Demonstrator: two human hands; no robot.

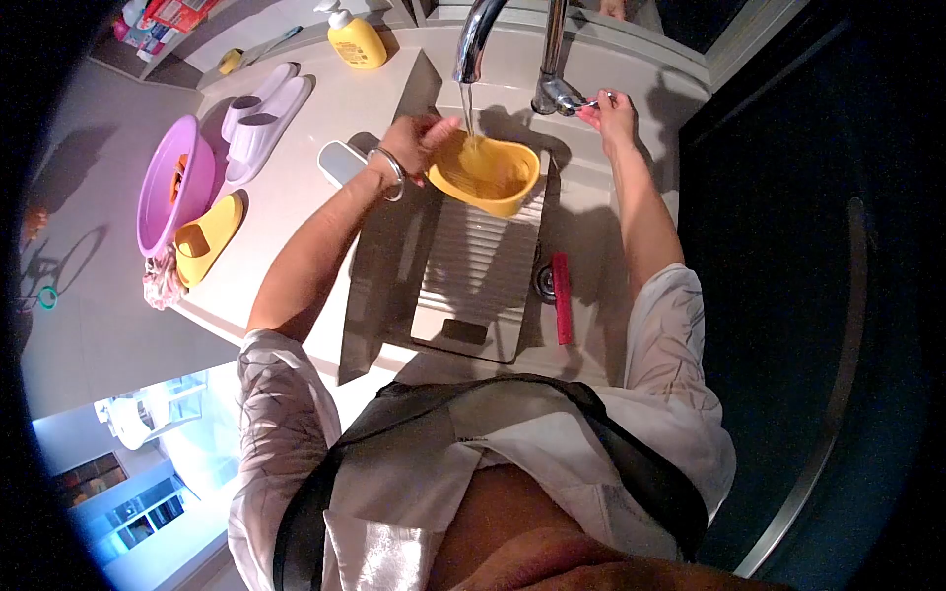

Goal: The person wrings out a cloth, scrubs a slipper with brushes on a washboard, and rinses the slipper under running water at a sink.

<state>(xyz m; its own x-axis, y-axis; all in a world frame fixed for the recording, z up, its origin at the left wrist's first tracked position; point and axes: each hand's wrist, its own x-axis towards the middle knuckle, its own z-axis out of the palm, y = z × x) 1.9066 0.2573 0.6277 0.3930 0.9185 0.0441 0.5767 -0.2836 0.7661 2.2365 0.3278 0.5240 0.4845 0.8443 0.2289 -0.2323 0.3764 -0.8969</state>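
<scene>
Under the running faucet (480,44), a yellow basin (512,202) hangs over the sink, with water falling into it. My left hand (419,146), with a bracelet at the wrist, is closed on the basin's left rim. The fingers of my right hand (611,116) pinch the faucet lever (579,101) at the back right. Below the basin a ribbed washboard (473,266) lies in the sink. To its right is a red bar-shaped object (562,298), beside the drain (545,283).
Left of the sink are a purple basin (202,167), light purple slippers (258,140), a yellow slipper (225,241) and a white brush-like object (340,163). A yellow pump bottle (357,42) stands at the back. The sink's raised left wall (370,286) runs beside the washboard.
</scene>
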